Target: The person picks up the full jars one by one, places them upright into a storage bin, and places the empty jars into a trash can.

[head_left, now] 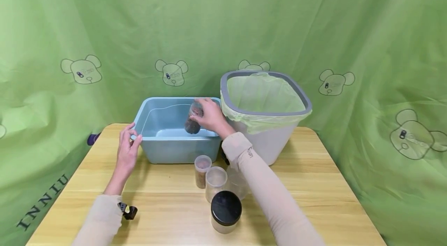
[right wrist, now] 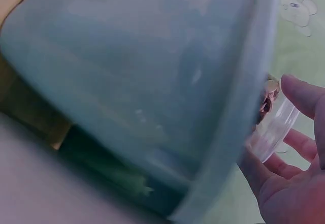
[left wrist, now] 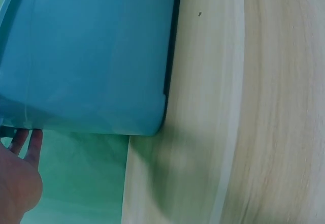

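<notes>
A blue plastic basin [head_left: 178, 152] stands at the back of the table. My left hand [head_left: 127, 153] holds its front left corner, with fingers along the rim; the left wrist view shows fingertips [left wrist: 33, 145] against the basin's end wall. Over the basin's right part, my right hand [head_left: 212, 116] grips a clear plastic jar [head_left: 194, 116] with dark contents, tilted with its lower end toward the basin's inside. Reddish-brown pieces [right wrist: 268, 99] show in that jar in the right wrist view, partly hidden behind the basin's rim.
A white trash bin [head_left: 269, 141] with a green liner bag [head_left: 269, 90] stands right of the basin. In front are a slim jar with brown contents [head_left: 201, 174], two clear jars [head_left: 215, 184] and a black-lidded jar [head_left: 226, 209]. A green curtain [head_left: 209, 25] hangs behind.
</notes>
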{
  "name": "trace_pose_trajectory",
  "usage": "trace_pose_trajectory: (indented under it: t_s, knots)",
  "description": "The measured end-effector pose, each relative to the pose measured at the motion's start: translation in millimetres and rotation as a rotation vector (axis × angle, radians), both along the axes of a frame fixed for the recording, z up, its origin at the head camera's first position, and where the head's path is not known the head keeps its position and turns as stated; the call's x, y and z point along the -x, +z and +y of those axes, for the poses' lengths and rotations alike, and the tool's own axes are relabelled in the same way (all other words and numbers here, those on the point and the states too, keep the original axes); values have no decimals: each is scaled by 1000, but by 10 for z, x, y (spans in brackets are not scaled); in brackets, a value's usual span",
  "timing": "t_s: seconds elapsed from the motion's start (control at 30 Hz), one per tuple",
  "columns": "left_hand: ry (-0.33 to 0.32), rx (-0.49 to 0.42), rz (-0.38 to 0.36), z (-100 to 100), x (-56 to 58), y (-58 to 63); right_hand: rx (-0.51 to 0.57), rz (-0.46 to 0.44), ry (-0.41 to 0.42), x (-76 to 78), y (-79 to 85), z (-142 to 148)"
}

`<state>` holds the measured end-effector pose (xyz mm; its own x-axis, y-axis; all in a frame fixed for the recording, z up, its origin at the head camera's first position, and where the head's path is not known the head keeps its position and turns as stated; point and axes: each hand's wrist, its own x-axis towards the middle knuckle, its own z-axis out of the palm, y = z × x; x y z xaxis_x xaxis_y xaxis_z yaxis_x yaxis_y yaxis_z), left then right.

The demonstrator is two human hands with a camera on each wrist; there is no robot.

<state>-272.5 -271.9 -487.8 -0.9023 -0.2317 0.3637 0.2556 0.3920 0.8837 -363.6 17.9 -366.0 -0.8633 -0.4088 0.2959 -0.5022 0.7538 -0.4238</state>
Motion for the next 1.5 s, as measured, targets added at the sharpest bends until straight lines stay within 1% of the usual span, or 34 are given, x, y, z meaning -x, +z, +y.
trace_pose_trajectory:
  t_s: [0.1,0.23,0.37,0.6,0.77,0.9,1.23,1.5]
  knots:
    - [7,-2,18,8,6,-37,-22,-3,-13,46,-115,23]
    - [9,11,52,14,-9,-72,-36,-32,-12,79,-235,40]
    - [4,11,73,16,-14,-91,-46,-59,-1,103,-317,47]
    - [-3,1,89,13,24,-106,-94,-57,4,161,-423,61]
    - [3,-7,99,8,33,-112,-104,-69,23,181,-446,47]
    - [5,-11,114,3,41,-126,-134,-82,48,200,-470,33]
    - [9,-8,109,-3,43,-121,-196,-126,52,210,-485,-5]
    - [7,-9,115,-13,55,-128,-254,-135,68,198,-460,-25]
